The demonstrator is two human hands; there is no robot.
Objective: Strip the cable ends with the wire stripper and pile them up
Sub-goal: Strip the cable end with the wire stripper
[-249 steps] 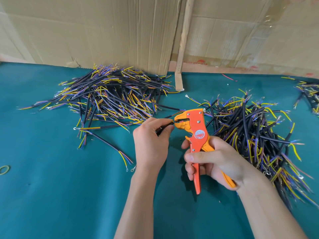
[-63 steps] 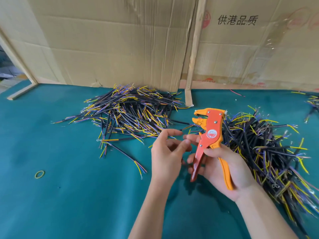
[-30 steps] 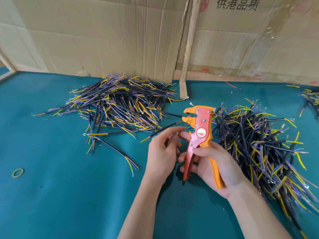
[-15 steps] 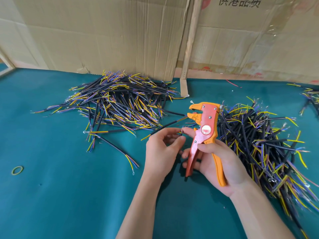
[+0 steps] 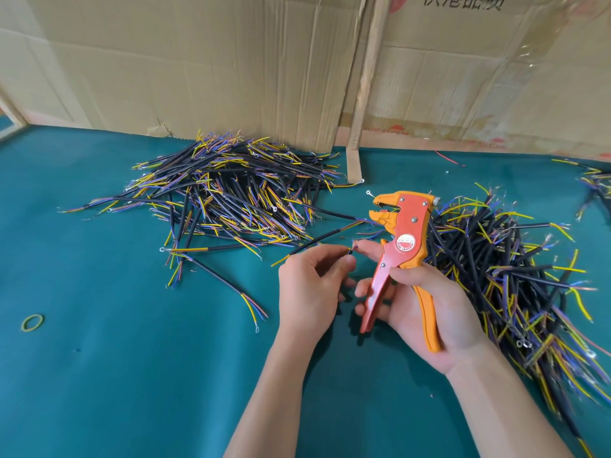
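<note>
Item: wire stripper [image 5: 405, 246], orange, upright in our right hand [image 5: 426, 302], fingers wrapped round its handles, jaws parted and empty.

Item: cable [image 5: 317, 241], black, thin, pinched near its end by our left hand [image 5: 309, 285], just left of the stripper.

Stock: one pile [image 5: 228, 193] far left and another pile [image 5: 506, 266] at right, both on the green table [image 5: 115, 375].

Handling, as we judge it: light, limp, with fine, easily bent cores. Grip the black sheath close behind the end.
</note>
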